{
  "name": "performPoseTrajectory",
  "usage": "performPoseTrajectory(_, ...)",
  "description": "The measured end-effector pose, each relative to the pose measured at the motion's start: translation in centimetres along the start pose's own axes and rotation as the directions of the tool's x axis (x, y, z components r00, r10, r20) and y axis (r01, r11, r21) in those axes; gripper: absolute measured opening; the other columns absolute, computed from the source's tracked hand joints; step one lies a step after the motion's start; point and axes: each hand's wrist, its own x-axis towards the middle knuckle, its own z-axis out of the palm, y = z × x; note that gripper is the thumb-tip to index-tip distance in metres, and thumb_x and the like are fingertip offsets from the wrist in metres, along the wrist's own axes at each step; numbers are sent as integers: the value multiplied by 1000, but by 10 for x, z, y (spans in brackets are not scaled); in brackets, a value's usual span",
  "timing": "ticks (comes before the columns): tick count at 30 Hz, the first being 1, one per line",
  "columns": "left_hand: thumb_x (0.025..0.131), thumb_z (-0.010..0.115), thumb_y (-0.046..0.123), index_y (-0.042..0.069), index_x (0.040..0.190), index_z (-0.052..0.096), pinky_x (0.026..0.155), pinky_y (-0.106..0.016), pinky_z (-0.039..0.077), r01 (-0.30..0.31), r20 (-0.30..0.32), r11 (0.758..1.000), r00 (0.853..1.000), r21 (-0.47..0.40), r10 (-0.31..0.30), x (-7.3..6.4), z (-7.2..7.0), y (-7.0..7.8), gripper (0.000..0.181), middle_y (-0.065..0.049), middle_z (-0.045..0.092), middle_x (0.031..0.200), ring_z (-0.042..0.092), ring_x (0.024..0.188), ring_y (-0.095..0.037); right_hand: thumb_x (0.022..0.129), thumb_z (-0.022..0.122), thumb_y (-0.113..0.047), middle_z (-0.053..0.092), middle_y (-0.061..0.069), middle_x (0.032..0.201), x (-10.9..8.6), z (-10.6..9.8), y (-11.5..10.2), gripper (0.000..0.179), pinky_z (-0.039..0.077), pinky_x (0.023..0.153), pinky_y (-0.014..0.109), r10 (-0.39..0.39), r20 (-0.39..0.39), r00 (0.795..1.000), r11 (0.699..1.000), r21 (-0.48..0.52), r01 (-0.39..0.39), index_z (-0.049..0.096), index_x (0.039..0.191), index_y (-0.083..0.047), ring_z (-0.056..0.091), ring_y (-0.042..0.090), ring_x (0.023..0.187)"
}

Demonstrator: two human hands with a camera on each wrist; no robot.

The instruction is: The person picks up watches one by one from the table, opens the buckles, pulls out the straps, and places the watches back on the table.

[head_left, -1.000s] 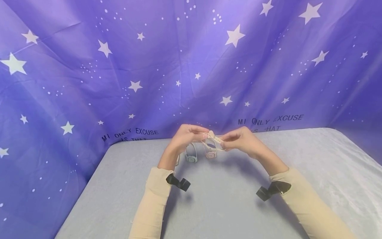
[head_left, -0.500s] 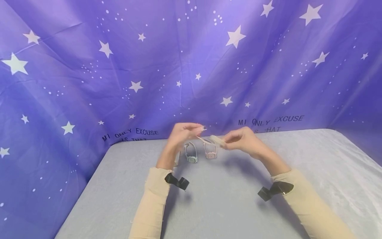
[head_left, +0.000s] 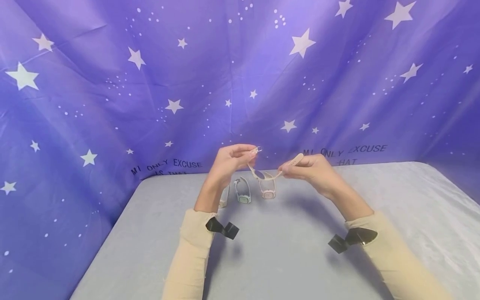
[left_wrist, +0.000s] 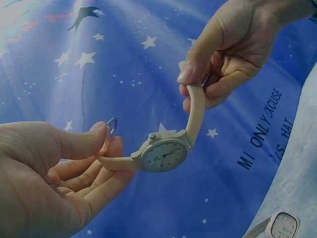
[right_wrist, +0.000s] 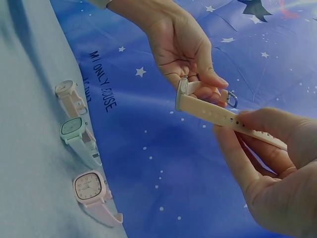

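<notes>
A cream wristwatch [left_wrist: 165, 154] with a round dial hangs unbuckled between my two hands, above the far part of the table. My left hand [head_left: 231, 163] pinches the buckle end of its strap between thumb and fingers; the metal buckle [left_wrist: 112, 125] sticks out past the thumb. The holed end of the strap [right_wrist: 210, 111] is pinched by my right hand [head_left: 313, 173], its tip rising beyond the fingers. In the left wrist view the dial faces the camera, tilted, with the crown upward.
On the table [head_left: 277, 250] behind the hands stand a pink square watch [right_wrist: 90, 187], a mint green watch [right_wrist: 73, 128] and a beige round watch [right_wrist: 66, 89], in a row. A purple star-printed cloth [head_left: 210, 83] hangs at the table's far edge.
The strap ends, joined close together a second ago, have come apart. The hands have drawn farther from each other, and the watch now sags open between them.
</notes>
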Motion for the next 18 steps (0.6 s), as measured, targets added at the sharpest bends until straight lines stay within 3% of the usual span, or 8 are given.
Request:
performPoseTrajectory(3, 95, 67, 1, -6, 121, 67, 91, -38, 62, -3, 11, 1000, 1000, -24, 3, 1, 1, -2, 27, -29, 72, 113, 73, 83, -13, 93, 74, -11, 78, 0, 104, 0, -1, 1, 19, 60, 95, 30, -3, -11, 1000, 999, 38, 4, 75, 108, 0, 74, 15, 101)
performPoseTrajectory(7, 95, 66, 1, -8, 121, 66, 90, -37, 62, 0, 21, 998, 1000, -65, 1, 2, 2, -2, 27, -26, 73, 110, 74, 96, -29, 94, 71, -8, 78, -1, 103, 1, -2, 0, 12, 61, 92, 33, -26, -20, 999, 994, 101, 28, 77, 105, -6, 74, 15, 99)
performPoseTrajectory(9, 96, 67, 1, -8, 122, 65, 90, -37, 62, 6, 23, 997, 1000, -80, -4, 3, 3, -2, 28, -23, 74, 108, 74, 97, -30, 95, 70, -9, 78, -1, 102, 1, -2, -1, 11, 62, 91, 34, -34, -23, 999, 993, 110, 36, 77, 103, -10, 74, 15, 98)
performPoseTrajectory(14, 96, 67, 3, -6, 123, 64, 93, -38, 61, 8, 31, 994, 1000, -108, -4, 1, 4, -1, 29, -13, 76, 101, 74, 86, -14, 96, 70, -10, 78, -2, 102, 0, -2, -1, 10, 63, 88, 34, -35, -31, 999, 993, 114, 38, 77, 102, -14, 74, 15, 94)
performPoseTrajectory(18, 97, 65, 3, -8, 126, 60, 99, -45, 58, -8, 60, 992, 998, -126, 16, -1, 6, 0, 31, -17, 76, 105, 75, 86, -12, 95, 71, -8, 77, 1, 105, -1, -1, -1, 9, 62, 88, 34, -41, -43, 998, 989, 143, 46, 76, 101, -11, 74, 15, 93)
